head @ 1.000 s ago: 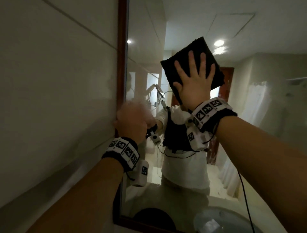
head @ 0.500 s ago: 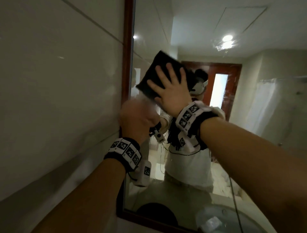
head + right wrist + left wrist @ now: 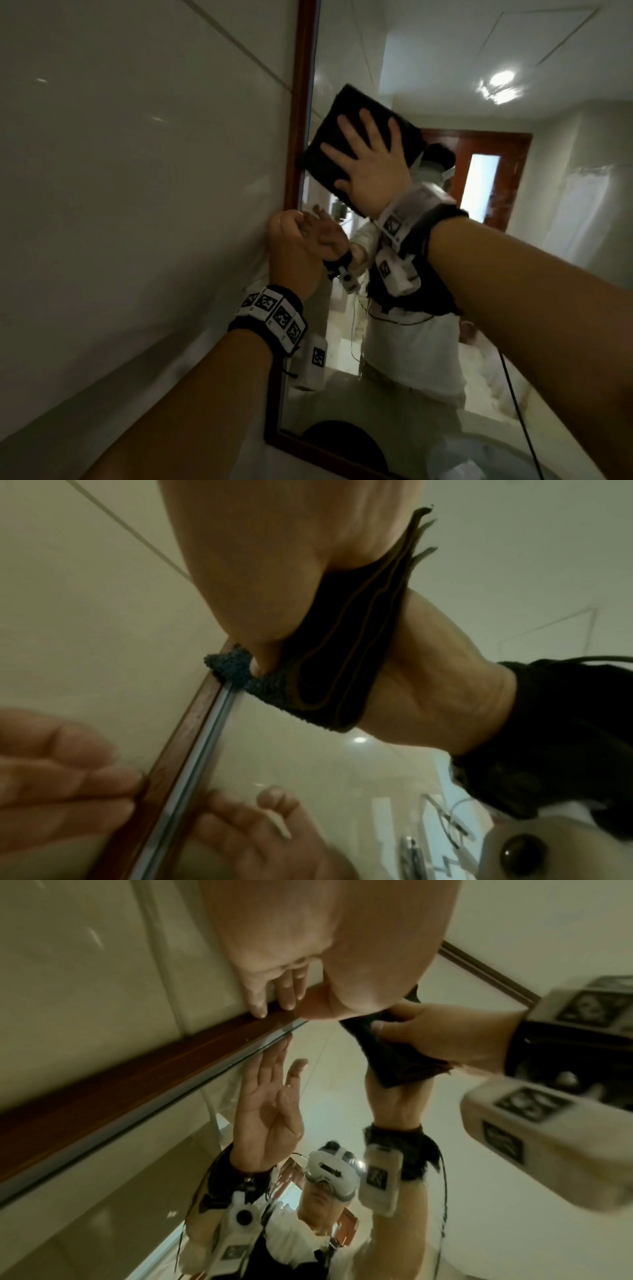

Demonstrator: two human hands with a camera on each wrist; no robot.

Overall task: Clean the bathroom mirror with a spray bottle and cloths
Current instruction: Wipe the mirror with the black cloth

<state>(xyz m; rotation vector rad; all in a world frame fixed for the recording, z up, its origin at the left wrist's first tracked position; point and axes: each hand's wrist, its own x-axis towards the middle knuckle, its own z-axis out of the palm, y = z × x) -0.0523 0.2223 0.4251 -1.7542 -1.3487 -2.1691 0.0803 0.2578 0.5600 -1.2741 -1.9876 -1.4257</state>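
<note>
— So where is the dark cloth (image 3: 346, 137) against the mirror (image 3: 445, 394)?

— Flat on the glass, hard by the mirror's wooden frame (image 3: 301, 102). The right hand (image 3: 373, 168) lies spread over it, fingers (image 3: 346, 128) straight and fanned, palm pressing the folded cloth to the mirror. Nothing is curled round it; the hand only pushes.

— Does the cloth reach the frame?

— In the right wrist view one corner of the cloth (image 3: 229, 666) touches the frame (image 3: 178, 745) where the glass begins, and the folded layers sit sandwiched between the heel of the right hand (image 3: 274, 561) and the mirror.

— How is that arm held?

— Raised, the forearm slanting up toward the mirror, the wrist bent back so the palm faces the glass.

— And the left hand (image 3: 294, 246)?

— Lower on the same frame, just below the cloth. It holds nothing. The left wrist view shows its fingers (image 3: 257, 999) fairly straight, their tips resting on the wooden frame (image 3: 137, 1069), the thumb near the edge of the glass. That forearm also rises toward the mirror from below.

— Do the two hands touch?

— No, near each other but apart; in the left wrist view the right hand (image 3: 445, 1031) sits just beside the left, over the cloth (image 3: 394, 1058).
</note>
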